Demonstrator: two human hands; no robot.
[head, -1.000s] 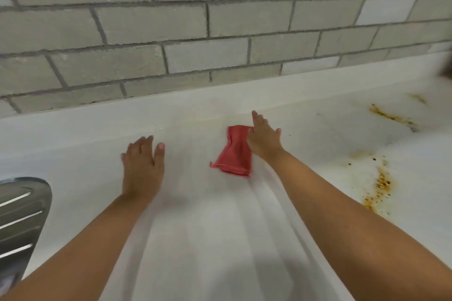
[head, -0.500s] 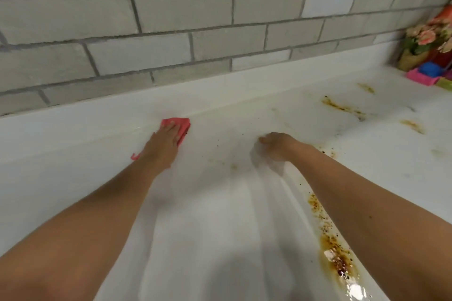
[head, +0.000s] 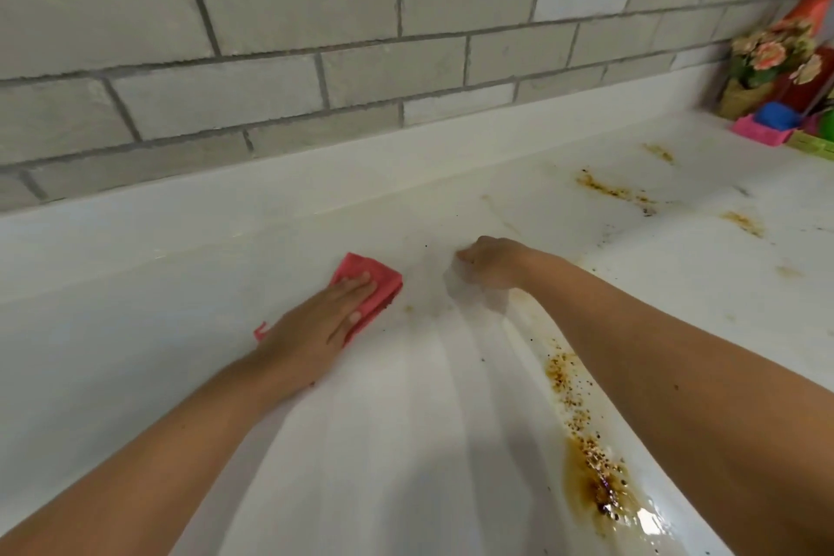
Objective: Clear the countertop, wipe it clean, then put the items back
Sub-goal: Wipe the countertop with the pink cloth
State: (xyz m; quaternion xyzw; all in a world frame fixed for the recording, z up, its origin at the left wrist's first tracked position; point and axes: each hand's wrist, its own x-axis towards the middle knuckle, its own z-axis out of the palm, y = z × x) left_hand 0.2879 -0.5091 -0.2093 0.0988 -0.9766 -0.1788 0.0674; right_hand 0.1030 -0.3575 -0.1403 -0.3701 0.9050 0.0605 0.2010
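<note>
Pressing ur left hand (head: 316, 325) flat on the red cloth (head: 383, 280), fingers (head: 356, 284) straight n together, spreads pressure, right hand (head: 494, 262) curled shut, prob bracing on tabletop (head: 135, 330).

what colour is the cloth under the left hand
Plain pinkish red; the cloth shows best in the head view, under the left hand.

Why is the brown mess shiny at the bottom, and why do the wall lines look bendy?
Head view: light glints off the wet brown spill; also head view: the wide lens curves the brick wall lines; flowers at its right edge look blurry.
</note>
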